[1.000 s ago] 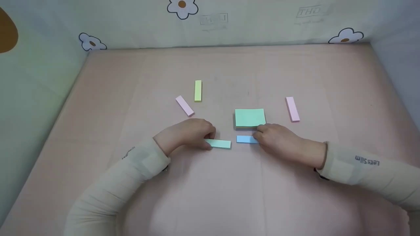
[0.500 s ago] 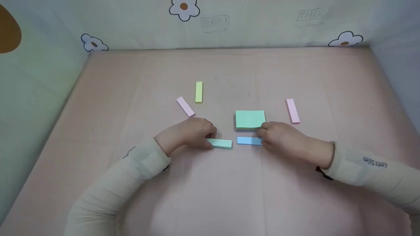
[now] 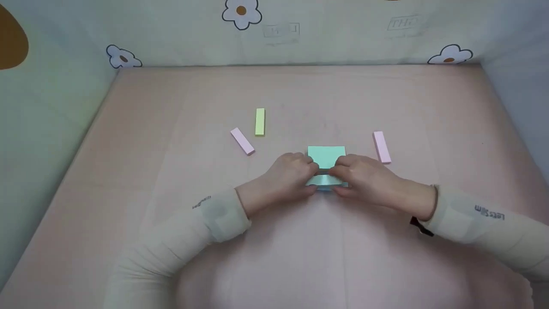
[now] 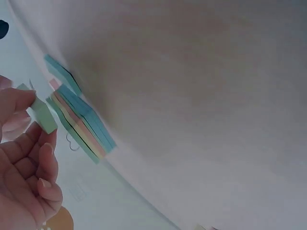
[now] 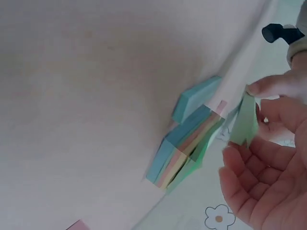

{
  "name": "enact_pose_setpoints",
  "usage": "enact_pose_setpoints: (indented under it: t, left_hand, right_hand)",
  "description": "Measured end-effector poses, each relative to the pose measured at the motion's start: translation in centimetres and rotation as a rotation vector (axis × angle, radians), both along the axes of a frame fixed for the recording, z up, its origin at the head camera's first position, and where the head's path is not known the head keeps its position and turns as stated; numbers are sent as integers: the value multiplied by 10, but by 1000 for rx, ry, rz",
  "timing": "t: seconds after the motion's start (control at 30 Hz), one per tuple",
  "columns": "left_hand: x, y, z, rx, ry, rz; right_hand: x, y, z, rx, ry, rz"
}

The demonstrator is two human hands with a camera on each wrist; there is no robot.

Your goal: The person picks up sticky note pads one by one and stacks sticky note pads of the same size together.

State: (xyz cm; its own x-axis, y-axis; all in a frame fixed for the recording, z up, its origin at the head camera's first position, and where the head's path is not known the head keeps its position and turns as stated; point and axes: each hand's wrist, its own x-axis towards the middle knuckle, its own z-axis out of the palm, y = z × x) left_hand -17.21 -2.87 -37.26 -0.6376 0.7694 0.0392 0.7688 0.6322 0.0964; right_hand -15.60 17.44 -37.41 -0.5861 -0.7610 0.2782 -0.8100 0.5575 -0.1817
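On a pale pink tabletop (image 3: 300,94), enclosed by a pale back wall (image 3: 180,30), a left wall (image 3: 51,137) and a bluish right wall (image 3: 519,86), two hands meet near the middle. Outlined flowers (image 3: 242,15) with brown centres mark the back wall; the boxed print (image 3: 281,30) beside one is too faint to read. A brown shape (image 3: 13,36) on the left wall is cut off by the edge. The left hand (image 3: 291,178) and right hand (image 3: 364,178) each pinch one end of a pale green strip (image 3: 325,180), held off the surface. Beneath it in the head view lies a blue strip (image 5: 196,99), mostly hidden; just behind is a layered pad (image 3: 327,157), green on top, its coloured layers visible only in the wrist views. Farther out lie a yellow strip (image 3: 260,122) and two pink strips (image 3: 242,141). Both sleeves (image 3: 480,227) run out of frame; a dark object (image 3: 422,226) under the right cuff cannot be identified. At the right wrist view's lower edge, only a pink corner (image 5: 79,225) shows.
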Motion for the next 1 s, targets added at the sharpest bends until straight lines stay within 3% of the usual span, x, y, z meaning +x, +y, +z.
enact_pose_setpoints:
  t: [0.1,0.2,0.47,0.63,1.0]
  left_hand:
    - [3,5,-3,8,34,-1]
    - [4,6,-6,0,30,11]
    - [2,1,-15,-17,-62,82]
    - [1,1,-15,-50,-118,105]
    - [1,0,-16,-35,-107,79]
  right_hand:
    - [1,0,-4,28,55,-9]
    - [0,1,-7,66,46,-34]
    - [-1,4,-16,119,-80,-89]
    - [-1,2,-19,140,-94,-93]
    - [3,1,-20,166,9,-122]
